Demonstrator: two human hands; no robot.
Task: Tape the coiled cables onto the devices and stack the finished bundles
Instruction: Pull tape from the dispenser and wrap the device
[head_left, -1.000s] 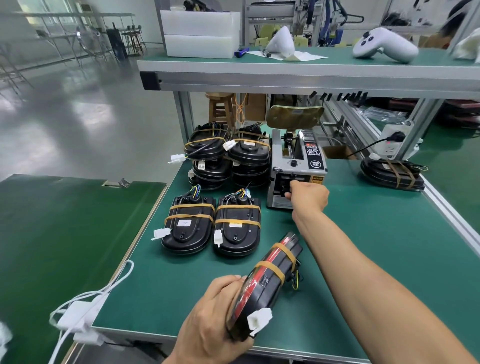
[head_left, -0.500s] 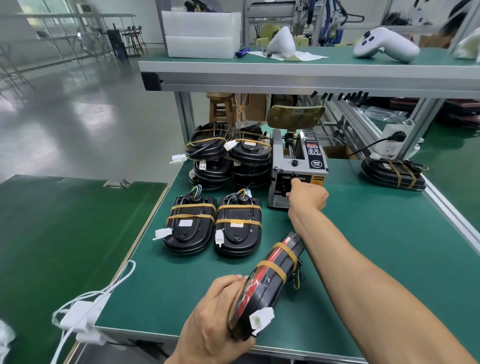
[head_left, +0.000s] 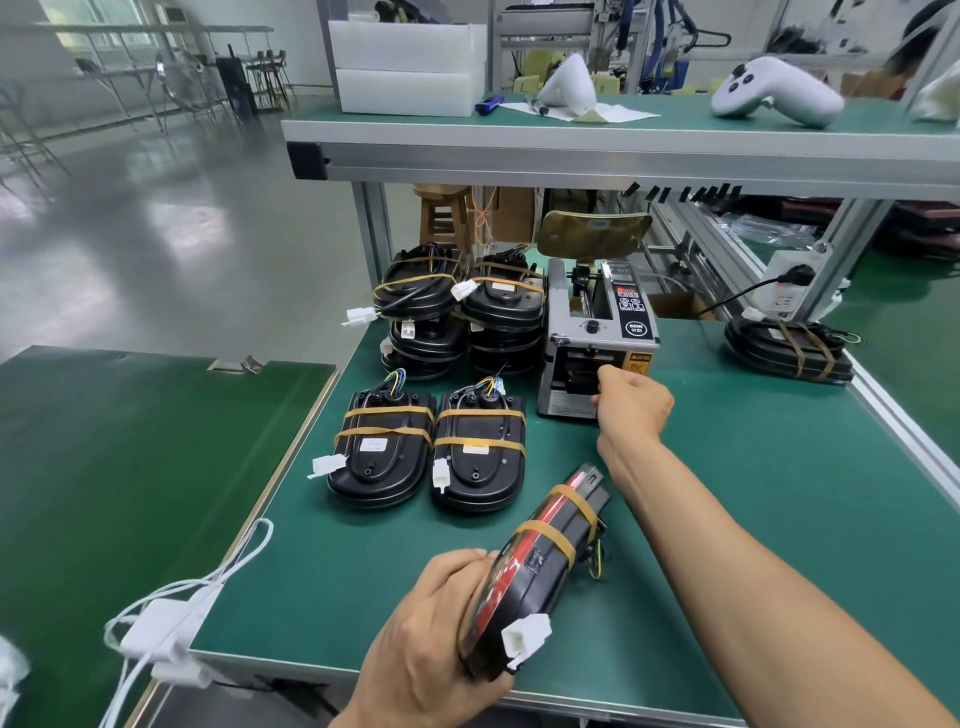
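left hand (head_left: 431, 639) at the near edge of the desk (head_left: 779, 519), fingers curled round a black-and-red device (head_left: 535, 566) held tilted on edge above the surface; two tan tape bands cross its far end and a white connector (head_left: 525, 636) sticks out at the near end. right hand (head_left: 631, 405) reaches to the front slot of the tape dispenser (head_left: 597, 338) in the middle of the desk, fingers curled and bunched at the outlet; cannot tell if they pinch a tape piece. two taped bundles (head_left: 428, 447) lie flat side by side just left of the dispenser, toward the left edge. behind them, at the far left corner, the stacked bundles (head_left: 460, 312) stand in two piles, touching the dispenser's left side. one more taped bundle (head_left: 787, 348) sits at the far right edge.
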